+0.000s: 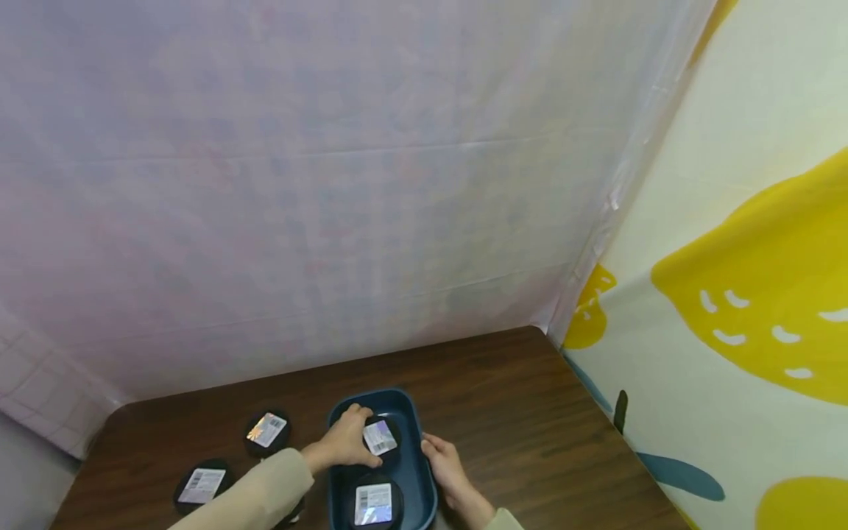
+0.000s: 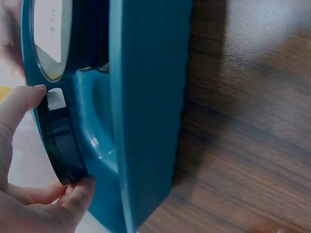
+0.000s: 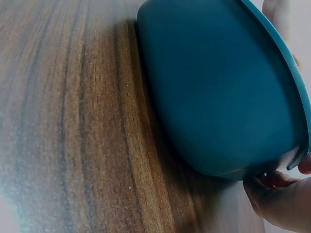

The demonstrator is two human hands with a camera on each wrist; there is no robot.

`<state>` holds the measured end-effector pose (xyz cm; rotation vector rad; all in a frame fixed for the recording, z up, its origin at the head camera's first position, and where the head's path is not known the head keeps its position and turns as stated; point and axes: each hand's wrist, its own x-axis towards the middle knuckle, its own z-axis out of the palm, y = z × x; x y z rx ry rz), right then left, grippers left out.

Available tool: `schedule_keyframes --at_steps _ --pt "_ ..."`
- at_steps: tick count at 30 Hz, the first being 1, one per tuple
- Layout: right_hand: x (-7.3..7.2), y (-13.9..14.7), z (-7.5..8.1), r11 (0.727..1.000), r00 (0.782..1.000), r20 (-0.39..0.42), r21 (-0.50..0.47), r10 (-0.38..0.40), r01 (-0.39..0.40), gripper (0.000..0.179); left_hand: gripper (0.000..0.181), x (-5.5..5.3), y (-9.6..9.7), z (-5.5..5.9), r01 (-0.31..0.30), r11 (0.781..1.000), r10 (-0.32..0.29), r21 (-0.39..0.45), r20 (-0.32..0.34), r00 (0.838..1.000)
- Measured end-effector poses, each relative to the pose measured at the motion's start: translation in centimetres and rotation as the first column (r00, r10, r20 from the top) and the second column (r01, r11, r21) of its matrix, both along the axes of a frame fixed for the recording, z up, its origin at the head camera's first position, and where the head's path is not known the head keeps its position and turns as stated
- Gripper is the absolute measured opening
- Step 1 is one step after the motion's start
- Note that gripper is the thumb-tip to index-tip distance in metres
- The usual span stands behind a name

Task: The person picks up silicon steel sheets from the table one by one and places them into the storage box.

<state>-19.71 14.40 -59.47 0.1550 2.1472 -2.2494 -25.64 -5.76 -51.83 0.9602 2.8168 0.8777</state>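
Note:
My left hand [image 1: 346,440] pinches a flat round black container [image 1: 380,436] with a white barcode label, between thumb and fingers. In the left wrist view this black container [image 2: 67,148] is tilted, within the blue rectangular tray [image 2: 150,116]. A second round black container [image 1: 375,504] with a label lies in the near part of the tray [image 1: 417,478]. At the tray's right side, my right hand [image 1: 450,471] holds the rim, thumb and fingers at the edge. The right wrist view shows the tray's outer wall [image 3: 218,87] above the wood.
Two more labelled black round containers [image 1: 266,433] [image 1: 202,483] lie on the brown wooden table [image 1: 490,383], left of the tray. Another dark thing is mostly hidden under my left sleeve [image 1: 258,493]. A pale curtain [image 1: 331,221] hangs behind; a lemon-print cloth [image 1: 748,294] hangs at right.

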Motion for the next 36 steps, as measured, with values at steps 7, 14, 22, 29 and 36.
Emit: schedule_keyframes --at_steps 7,14,22,29,36 --pt "-0.1 -0.1 -0.3 1.0 1.0 0.004 0.001 0.003 -0.003 0.039 0.078 -0.2 -0.3 -0.8 -0.034 0.999 0.034 -0.011 0.017 0.999" --pt "0.0 -0.1 -0.2 1.0 1.0 0.015 0.01 -0.001 0.001 0.04 0.077 -0.4 -0.3 -1.3 -0.038 0.999 0.038 -0.006 -0.01 0.999" --pt "-0.2 0.1 0.0 1.0 0.999 0.033 -0.003 0.004 -0.004 0.041 0.076 -0.5 0.0 -1.6 -0.06 0.998 0.06 0.009 0.009 0.998" --pt "-0.2 0.0 0.0 1.0 0.999 0.052 -0.006 0.003 -0.002 0.04 0.073 -0.8 0.2 -2.2 -0.072 0.997 0.072 -0.002 0.009 0.997" --pt "-0.2 0.1 0.0 1.0 0.999 0.051 -0.009 -0.001 0.001 0.039 0.072 -0.7 0.2 -2.7 -0.091 0.996 0.092 -0.026 0.032 0.995"
